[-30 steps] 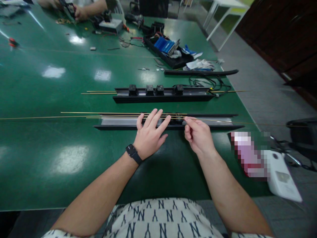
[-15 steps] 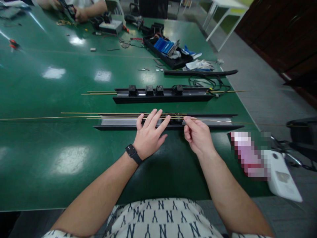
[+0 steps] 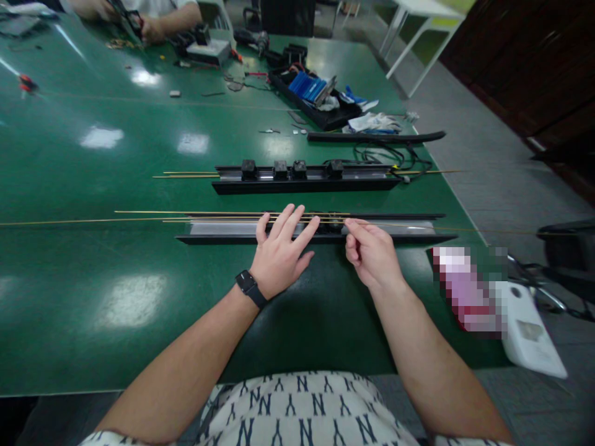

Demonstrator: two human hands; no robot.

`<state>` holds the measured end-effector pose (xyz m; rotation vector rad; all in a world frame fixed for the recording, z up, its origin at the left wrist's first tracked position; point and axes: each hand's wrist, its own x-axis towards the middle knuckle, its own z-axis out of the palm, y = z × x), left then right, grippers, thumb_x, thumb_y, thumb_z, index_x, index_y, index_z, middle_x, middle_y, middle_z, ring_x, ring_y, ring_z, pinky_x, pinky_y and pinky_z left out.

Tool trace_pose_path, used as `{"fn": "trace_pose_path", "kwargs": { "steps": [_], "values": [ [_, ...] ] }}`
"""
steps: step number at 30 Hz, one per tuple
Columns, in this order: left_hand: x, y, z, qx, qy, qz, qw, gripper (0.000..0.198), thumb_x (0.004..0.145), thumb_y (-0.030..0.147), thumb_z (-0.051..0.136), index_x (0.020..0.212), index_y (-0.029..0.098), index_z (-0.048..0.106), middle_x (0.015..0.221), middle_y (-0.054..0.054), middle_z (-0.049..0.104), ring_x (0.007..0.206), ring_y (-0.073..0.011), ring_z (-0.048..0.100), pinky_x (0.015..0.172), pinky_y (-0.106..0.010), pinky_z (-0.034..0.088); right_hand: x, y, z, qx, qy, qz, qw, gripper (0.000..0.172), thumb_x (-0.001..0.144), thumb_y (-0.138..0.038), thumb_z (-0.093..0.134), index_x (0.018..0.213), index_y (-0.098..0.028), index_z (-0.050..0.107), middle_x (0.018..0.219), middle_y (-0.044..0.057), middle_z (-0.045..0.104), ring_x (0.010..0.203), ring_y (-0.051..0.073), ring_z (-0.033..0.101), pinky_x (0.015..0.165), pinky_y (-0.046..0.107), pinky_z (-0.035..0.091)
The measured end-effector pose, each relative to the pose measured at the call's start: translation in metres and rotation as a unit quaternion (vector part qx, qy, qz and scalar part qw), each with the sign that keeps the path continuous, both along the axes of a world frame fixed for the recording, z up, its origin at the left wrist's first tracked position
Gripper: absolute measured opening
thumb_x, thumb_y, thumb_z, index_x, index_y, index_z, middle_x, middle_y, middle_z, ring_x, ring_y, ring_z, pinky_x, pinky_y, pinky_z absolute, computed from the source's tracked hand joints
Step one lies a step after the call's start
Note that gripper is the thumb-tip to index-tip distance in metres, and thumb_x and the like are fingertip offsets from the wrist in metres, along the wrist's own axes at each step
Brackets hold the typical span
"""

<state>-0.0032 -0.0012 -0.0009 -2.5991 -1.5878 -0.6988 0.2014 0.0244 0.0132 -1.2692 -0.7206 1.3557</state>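
Note:
A black channel rail (image 3: pixel 223 239) with a pale inner floor lies across the table in front of me. Several thin brass-coloured rods (image 3: pixel 209 219) run lengthwise along it and stick out past its left end. My left hand (image 3: pixel 283 248), with a dark watch on the wrist, lies over the rail with its fingers spread across the rods. To its right, my right hand (image 3: pixel 372 248) pinches a thin rod (image 3: pixel 446 229) between thumb and forefinger; the rod extends right beyond the table edge. A dark block (image 3: pixel 334 222) sits in the rail between my hands, partly hidden.
Behind lies a second rail (image 3: pixel 307 185) with dark blocks and rods. Farther back are a black tray (image 3: pixel 325 114), gloves (image 3: pixel 374 122) and a black strip (image 3: pixel 376 137). A white device (image 3: pixel 530 328) lies at right. A co-worker's hand (image 3: pixel 151 29) works at far left.

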Motion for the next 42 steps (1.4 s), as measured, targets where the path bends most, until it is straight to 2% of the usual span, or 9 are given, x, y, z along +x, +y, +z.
{"fn": "trace_pose_path", "kwargs": {
  "steps": [18, 32, 42],
  "values": [
    [-0.0004, 0.0002, 0.0002, -0.001, -0.002, -0.001, 1.0, 0.065, 0.097, 0.041, 0.065, 0.158, 0.029, 0.048, 0.169, -0.013, 0.042, 0.159, -0.0326, 0.034, 0.128, -0.06, 0.011, -0.002, -0.0018, 0.0007, 0.01, -0.005, -0.008, 1.0, 0.034, 0.074, -0.036, 0.088, 0.09, -0.016, 0.067, 0.051, -0.006, 0.057, 0.032, 0.006, 0.039, 0.028, 0.017, 0.021],
    [0.0002, 0.0006, -0.0008, 0.002, 0.007, 0.004, 1.0, 0.067, 0.096, 0.043, 0.067, 0.159, 0.03, 0.047, 0.17, -0.013, 0.041, 0.16, -0.0318, 0.033, 0.128, -0.06, 0.01, -0.0015, -0.001, -0.0028, 0.011, -0.01, -0.006, 1.0, 0.041, 0.071, -0.043, 0.091, 0.093, -0.015, 0.07, 0.051, -0.006, 0.059, 0.031, 0.006, 0.04, 0.027, 0.016, 0.022],
    [0.0, -0.0002, -0.0005, 0.002, 0.006, 0.001, 1.0, 0.065, 0.097, 0.043, 0.066, 0.158, 0.029, 0.047, 0.17, -0.014, 0.041, 0.16, -0.0326, 0.033, 0.128, -0.059, 0.01, -0.0006, -0.0005, -0.0008, -0.002, 0.006, 0.003, 1.0, 0.041, 0.07, -0.04, 0.092, 0.092, -0.016, 0.068, 0.051, -0.006, 0.058, 0.032, 0.006, 0.04, 0.027, 0.016, 0.021]
  ]
}}
